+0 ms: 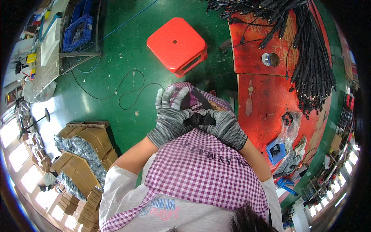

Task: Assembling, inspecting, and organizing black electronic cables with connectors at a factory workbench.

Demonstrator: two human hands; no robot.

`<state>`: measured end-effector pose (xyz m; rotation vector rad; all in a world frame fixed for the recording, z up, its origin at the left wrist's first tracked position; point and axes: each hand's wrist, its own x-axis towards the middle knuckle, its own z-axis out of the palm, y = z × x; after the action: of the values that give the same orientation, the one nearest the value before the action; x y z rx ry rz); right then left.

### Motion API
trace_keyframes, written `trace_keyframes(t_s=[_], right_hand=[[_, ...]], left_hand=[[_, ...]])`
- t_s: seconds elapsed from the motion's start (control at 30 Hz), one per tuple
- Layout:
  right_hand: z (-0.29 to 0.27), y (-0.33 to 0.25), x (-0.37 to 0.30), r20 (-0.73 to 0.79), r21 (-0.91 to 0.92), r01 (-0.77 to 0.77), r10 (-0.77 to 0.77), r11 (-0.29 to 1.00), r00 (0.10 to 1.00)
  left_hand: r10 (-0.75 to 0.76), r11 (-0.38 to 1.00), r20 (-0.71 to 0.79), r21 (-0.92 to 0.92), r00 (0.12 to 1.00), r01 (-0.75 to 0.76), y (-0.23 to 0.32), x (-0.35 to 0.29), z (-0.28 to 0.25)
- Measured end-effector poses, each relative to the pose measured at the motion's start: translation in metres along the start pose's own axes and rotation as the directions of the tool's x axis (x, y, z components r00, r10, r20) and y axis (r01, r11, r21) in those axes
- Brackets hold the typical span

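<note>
My hands, both in grey striped knit gloves, meet in front of my waist over a purple checked apron [193, 166]. Between them is a small black piece [199, 119], too dark to make out fully; a black strap [202, 99] runs away from it. My left hand [172, 118] presses its thumb side against this piece, while its other fingers stretch forward over the apron's lower part. From the other side, my right hand [226, 125] grips the black piece with thumb and curled fingers. The right fingertips are partly hidden.
Ahead stands a red plastic stool [176, 42]. To my right a red worktable [257, 96] carries black cables [313, 69], a wire spool [273, 59] and a blue bin [275, 151]. Stacked cartons [83, 154] stand at left. A thin cable [129, 83] lies across the green floor.
</note>
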<state>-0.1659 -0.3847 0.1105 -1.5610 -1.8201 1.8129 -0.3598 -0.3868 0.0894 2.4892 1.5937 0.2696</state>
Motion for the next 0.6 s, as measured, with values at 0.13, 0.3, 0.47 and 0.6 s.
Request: trace_keyframes(t_s=[0.13, 0.3, 0.47, 0.6], right_hand=[[-0.007, -0.009, -0.004, 0.002, -0.178, 0.065, -0.066, 0.982, 0.998], [-0.002, -0.008, -0.004, -0.031, -0.230, 0.070, -0.079, 0.971, 0.996], [-0.002, -0.006, -0.008, -0.053, -0.192, 0.049, -0.060, 0.980, 0.997], [-0.006, 0.005, -0.009, -0.057, 0.090, 0.013, -0.008, 0.996, 0.998]], left_hand=[[0.433, 0.661, 0.472, -0.745, 0.768, 0.085, -0.025, 0.027, -0.019], [0.491, 0.362, 0.721, -0.679, 0.489, 0.638, -0.030, 0.033, -0.010], [0.540, 0.162, 0.721, -0.595, 0.433, 0.787, -0.027, 0.028, 0.000], [0.549, -0.040, 0.667, -0.581, 0.504, 0.813, -0.026, 0.020, -0.006]])
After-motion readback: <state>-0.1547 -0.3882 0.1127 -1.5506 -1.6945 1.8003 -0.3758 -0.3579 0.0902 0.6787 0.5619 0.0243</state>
